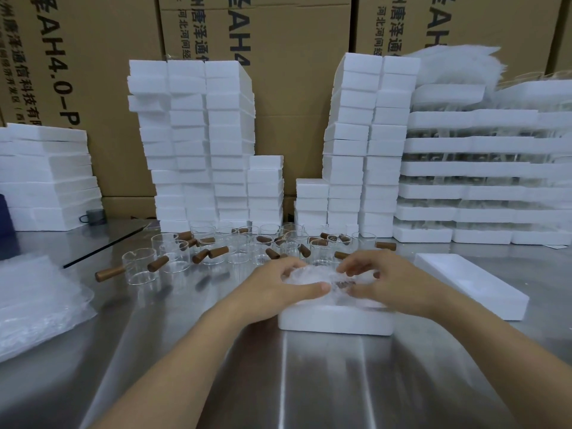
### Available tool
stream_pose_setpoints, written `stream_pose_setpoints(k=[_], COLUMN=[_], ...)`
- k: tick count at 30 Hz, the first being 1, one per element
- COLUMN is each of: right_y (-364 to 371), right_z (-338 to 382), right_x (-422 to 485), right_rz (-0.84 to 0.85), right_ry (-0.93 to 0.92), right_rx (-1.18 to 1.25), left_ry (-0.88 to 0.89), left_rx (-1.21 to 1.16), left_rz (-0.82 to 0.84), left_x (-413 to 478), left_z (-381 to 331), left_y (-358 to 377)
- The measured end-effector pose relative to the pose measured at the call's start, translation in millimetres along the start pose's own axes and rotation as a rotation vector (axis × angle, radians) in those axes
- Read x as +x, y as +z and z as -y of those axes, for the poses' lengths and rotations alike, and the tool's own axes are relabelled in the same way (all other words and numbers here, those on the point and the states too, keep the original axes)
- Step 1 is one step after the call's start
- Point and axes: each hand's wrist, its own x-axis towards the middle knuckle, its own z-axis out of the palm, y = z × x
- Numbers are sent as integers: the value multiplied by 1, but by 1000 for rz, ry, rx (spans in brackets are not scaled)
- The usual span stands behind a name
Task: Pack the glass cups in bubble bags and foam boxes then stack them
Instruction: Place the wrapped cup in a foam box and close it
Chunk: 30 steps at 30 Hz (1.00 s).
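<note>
A white foam box (pixel 335 322) lies on the steel table in front of me. In it sits a glass cup wrapped in a bubble bag (pixel 312 278), its brown handle showing faintly through the wrap. My left hand (pixel 278 287) grips the bag's left side with the thumb along its front. My right hand (pixel 382 278) holds the right side, fingers curled over the wrap. Behind my hands stand several bare glass cups with wooden handles (pixel 173 257).
A foam lid (pixel 473 284) lies to the right of the box. A pile of bubble bags (pixel 37 305) is at the left. Tall stacks of foam boxes (pixel 198 144) and foam trays of glassware (pixel 483 168) line the back, before cardboard cartons.
</note>
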Motion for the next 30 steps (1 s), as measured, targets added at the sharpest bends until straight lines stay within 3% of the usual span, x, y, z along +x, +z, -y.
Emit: stream_pose_setpoints(k=[2, 14, 18, 25, 30], right_y=[-2, 17, 17, 12, 17], right_z=[-1, 2, 1, 4, 8], right_x=[0, -2, -3, -5, -5], right_rz=[-24, -144, -124, -133, 1], right_ry=[6, -13, -10, 6, 11], right_rx=[125, 45, 20, 178, 133], left_ry=[7, 22, 44, 49, 10], left_rx=[23, 193, 139, -2, -80], left_rz=[-3, -64, -40, 89, 146], left_x=[0, -7, -7, -6, -7], left_z=[1, -4, -5, -7, -7], left_y=[0, 3, 0, -16, -24])
